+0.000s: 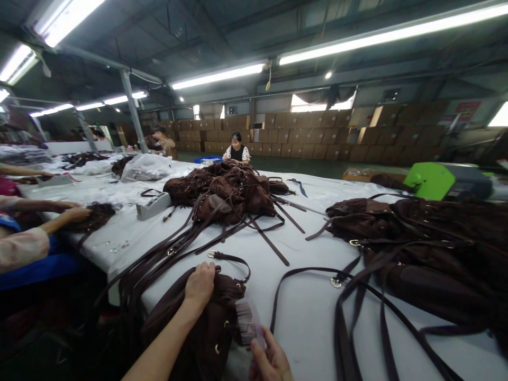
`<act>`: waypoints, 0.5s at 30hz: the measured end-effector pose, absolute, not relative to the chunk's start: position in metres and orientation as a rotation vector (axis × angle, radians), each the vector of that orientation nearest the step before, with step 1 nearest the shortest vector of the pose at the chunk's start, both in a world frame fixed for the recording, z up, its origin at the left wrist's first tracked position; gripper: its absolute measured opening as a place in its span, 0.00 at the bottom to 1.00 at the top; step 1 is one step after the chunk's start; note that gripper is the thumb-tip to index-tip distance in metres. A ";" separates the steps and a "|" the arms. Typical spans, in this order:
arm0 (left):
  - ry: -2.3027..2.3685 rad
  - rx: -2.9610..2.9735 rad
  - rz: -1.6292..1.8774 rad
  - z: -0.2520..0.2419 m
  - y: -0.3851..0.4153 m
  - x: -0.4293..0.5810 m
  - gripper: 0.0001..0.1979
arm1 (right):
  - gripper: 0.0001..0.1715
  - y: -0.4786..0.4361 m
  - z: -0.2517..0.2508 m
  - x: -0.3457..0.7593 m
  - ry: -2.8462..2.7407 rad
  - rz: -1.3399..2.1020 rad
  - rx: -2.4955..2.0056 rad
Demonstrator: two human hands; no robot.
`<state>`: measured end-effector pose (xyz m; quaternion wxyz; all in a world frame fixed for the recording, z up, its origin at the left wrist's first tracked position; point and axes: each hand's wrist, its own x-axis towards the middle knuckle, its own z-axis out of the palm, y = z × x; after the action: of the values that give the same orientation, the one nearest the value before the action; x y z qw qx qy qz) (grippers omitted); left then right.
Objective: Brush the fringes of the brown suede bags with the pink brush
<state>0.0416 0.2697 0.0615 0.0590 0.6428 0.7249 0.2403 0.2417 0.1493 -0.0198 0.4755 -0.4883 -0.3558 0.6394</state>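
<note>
A dark brown bag (214,312) with brass eyelets and a buckled strap lies at the near edge of the white table. My left hand (200,286) is closed on its upper edge, fingers curled over the material. Between the fingers and thumb of my right hand (270,357) is a pale, see-through comb (249,320). Its teeth point left and lie against the right side of the bag. Part of the bag is hidden behind my left forearm.
A pile of brown bags (234,196) stands mid-table, straps trailing towards me. More bags (428,264) lie at right, near a green machine (431,180). At left, a co-worker's hands (75,211) handle a dark fringed piece. A grey box-like object (154,206) sits beside the pile.
</note>
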 end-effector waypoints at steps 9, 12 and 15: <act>1.772 1.386 1.615 0.097 0.264 0.005 0.15 | 0.45 0.195 0.085 0.257 -1.105 1.491 -1.128; 1.428 1.319 1.694 0.126 0.257 0.009 0.18 | 0.39 0.220 0.119 0.245 -1.258 1.475 -0.997; 1.156 1.383 1.529 0.154 0.249 0.017 0.20 | 0.39 0.235 0.136 0.217 -1.294 1.469 -0.873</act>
<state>0.0165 0.2493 0.1535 0.3790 0.5415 0.4524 0.5986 0.2171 0.2352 0.1361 0.4785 -0.3578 -0.5302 0.6016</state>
